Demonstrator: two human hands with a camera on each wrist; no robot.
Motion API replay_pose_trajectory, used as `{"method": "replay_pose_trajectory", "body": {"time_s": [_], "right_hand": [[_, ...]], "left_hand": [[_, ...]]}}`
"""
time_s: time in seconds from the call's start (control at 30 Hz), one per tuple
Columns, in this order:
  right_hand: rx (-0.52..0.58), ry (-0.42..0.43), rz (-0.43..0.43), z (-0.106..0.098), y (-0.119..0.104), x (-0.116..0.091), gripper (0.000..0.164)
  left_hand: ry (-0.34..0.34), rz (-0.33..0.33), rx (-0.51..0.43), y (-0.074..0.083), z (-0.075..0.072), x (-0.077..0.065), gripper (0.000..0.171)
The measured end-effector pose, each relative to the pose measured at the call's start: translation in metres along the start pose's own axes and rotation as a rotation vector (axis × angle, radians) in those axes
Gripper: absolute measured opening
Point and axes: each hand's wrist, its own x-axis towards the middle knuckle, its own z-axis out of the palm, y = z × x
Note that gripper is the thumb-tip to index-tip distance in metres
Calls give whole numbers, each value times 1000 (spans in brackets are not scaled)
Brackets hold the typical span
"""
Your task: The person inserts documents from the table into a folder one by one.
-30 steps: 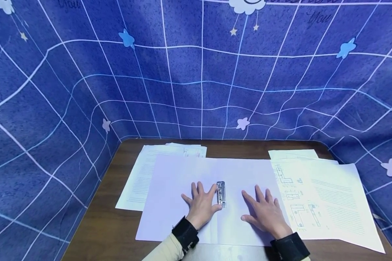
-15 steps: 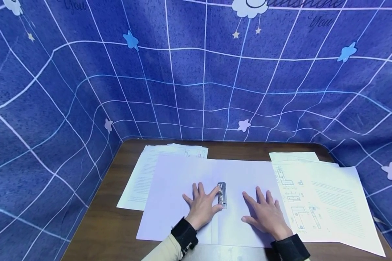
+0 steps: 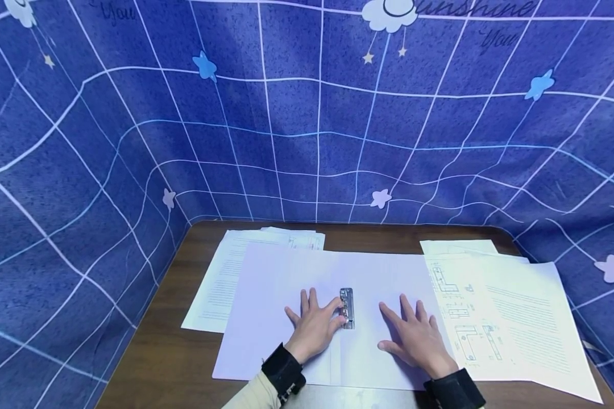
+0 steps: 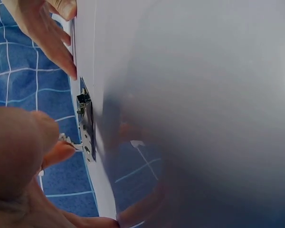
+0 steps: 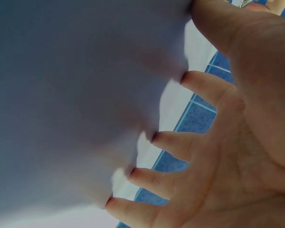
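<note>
A large pale lilac folder (image 3: 384,275) lies opened flat on the dark brown wooden surface (image 3: 166,355), its crease lines running away from the person. A narrow silver metal clip (image 3: 350,309) sits near the folder's middle, just right of the crease, its length set along it.

The left hand (image 3: 311,332) pinches at the clip's near-left edge with thumb and index finger, while the other fingers stretch out across the folder's left panel. In the left wrist view, a small metal part sticks out from the clip's base, between that thumb and finger. The right hand (image 3: 420,339) rests palm down on the folder's right panel, fingers spread, apart from the clip; the right wrist view shows its fingertips touching the panel.

A black band (image 3: 283,368) circles the left wrist below a cream sleeve (image 3: 256,395), and another black strap (image 3: 454,391) circles the right. White printed sheets (image 3: 217,287) lie partly under the folder's left side. On the right, white pages with line drawings and text (image 3: 529,318) meet the folder's edge; which overlaps is unclear. Blue cloth with pale grid lines and stars (image 3: 294,130) hangs behind.
</note>
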Motion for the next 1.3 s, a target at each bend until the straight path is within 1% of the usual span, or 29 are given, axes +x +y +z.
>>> {"method": "replay_pose_trajectory", "body": {"time_s": [0.1, 0.2, 0.23, 0.33, 0.43, 0.5, 0.57, 0.63, 0.7, 0.77, 0.9, 1.0, 1.1, 1.17, 1.3], "right_hand": [[4, 11, -8, 0, 2, -1, 85], [7, 14, -13, 1, 2, -2, 85], [6, 14, -13, 1, 3, -2, 85], [11, 10, -4, 2, 3, -2, 86], [23, 0, 4, 3, 2, -1, 87], [29, -7, 10, 3, 2, -1, 87], [28, -10, 10, 3, 2, -1, 87], [24, -8, 11, 2, 2, -2, 87], [21, -9, 12, 2, 2, -2, 87], [23, -10, 15, 1, 2, -2, 87], [30, -18, 18, 1, 1, -2, 87], [25, -17, 18, 1, 0, -2, 87], [19, -10, 19, 1, -1, -2, 87], [12, -5, 17, 2, 0, -2, 87], [5, 9, 11, 3, 0, -3, 87]], "left_hand": [[-6, -14, -41, 3, -5, 1, 30], [-1, -29, -90, 8, -13, 4, 29], [-1, -32, -93, 10, -16, 5, 29], [34, -24, -51, 17, -24, 8, 27], [101, -1, 30, 21, -29, 14, 24], [145, 19, 64, 23, -31, 19, 24], [163, 30, 46, 23, -32, 26, 24], [166, 22, -7, 23, -32, 34, 23], [172, -9, -73, 23, -30, 42, 19], [189, -53, -126, 24, -28, 50, 18], [232, -157, -173, 25, -22, 61, 16], [273, -229, -168, 28, -17, 68, 15], [316, -278, -139, 31, -11, 74, 15], [347, -292, -117, 33, -5, 78, 14], [411, -300, -68, 36, 6, 85, 13]]}}
